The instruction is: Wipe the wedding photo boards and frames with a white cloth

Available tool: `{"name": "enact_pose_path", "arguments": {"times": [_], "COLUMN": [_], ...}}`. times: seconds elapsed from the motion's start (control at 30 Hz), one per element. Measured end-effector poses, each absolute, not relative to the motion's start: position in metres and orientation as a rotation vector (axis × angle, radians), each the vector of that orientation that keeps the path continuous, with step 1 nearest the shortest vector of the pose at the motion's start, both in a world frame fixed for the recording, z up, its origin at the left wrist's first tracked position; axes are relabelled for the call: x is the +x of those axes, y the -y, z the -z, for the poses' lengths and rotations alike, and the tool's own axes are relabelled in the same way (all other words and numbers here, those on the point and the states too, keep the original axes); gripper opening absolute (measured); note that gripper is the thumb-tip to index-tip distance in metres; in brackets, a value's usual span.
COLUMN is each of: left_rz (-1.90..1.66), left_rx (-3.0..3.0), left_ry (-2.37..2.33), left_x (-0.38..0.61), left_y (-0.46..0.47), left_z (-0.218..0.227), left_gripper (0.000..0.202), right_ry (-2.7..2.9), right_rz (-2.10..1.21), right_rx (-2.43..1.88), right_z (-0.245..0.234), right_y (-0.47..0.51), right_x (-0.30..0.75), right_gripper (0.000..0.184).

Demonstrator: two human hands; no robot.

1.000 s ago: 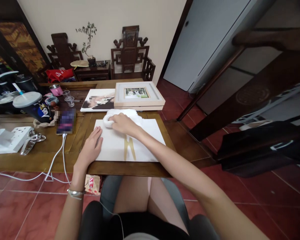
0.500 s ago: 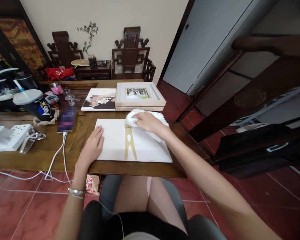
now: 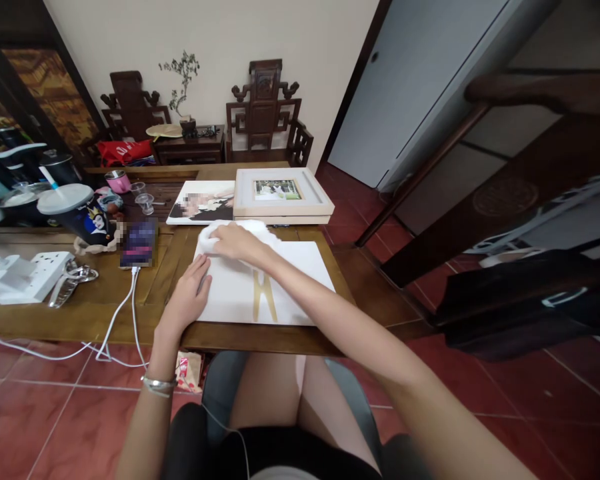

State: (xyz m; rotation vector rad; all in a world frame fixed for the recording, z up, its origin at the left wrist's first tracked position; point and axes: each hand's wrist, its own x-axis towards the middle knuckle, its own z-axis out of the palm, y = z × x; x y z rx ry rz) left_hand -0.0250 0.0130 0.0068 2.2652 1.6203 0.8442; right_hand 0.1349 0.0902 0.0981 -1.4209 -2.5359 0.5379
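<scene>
Near table [image 3: 105,297] edge: my left hand [image 3: 187,298] lies flat, palm down, on white board [image 3: 300,280].
Board's far corner: my right hand [image 3: 236,240] grips white cloth [image 3: 260,229].
Writing: cup [image 3: 80,215] print unreadable.

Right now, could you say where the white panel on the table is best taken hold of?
Probably by its near right corner, coming from the right. The white panel lies flat, so only edges offer purchase; the left hand rests on its left edge, the right hand holds a cloth on its far left corner.
</scene>
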Motion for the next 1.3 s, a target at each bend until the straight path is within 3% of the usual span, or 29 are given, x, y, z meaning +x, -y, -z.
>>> {"name": "enact_pose_path", "arguments": {"times": [0.3,0.57,0.73,0.97,1.3], "left_rz": [-0.868,-0.893,-0.876,-0.864,-0.833], "left_rx": [2.264,2.261,2.266,2.299,2.272], "left_ry": [-1.62,-1.609,-1.613,-1.622,-1.626], "left_x": [-0.025,-0.025,-0.026,-0.026,-0.026], "left_y": [-0.014,-0.014,-0.015,-0.015,-0.013], "left_z": [-0.003,-0.003,-0.003,-0.002,-0.006], "left_gripper": [0.05,0.046,0.048,0.05,0.049], "right_ry": [2.585,2.657,2.652,2.671,2.92], "right_rz": [-0.447,-0.671,-0.635,-0.243,-0.325], "right_rx": [-1.357,-0.966,-1.11,-1.373,-0.933], "right_z": [-0.066,-0.074,-0.072,-0.068,-0.06], "right_y": [-0.03,0.098,0.058,-0.037,0.084], "right_x": [0.209,0.222,0.216,0.179,0.181], "right_gripper": [0.049,0.044,0.038,0.046,0.034]}}
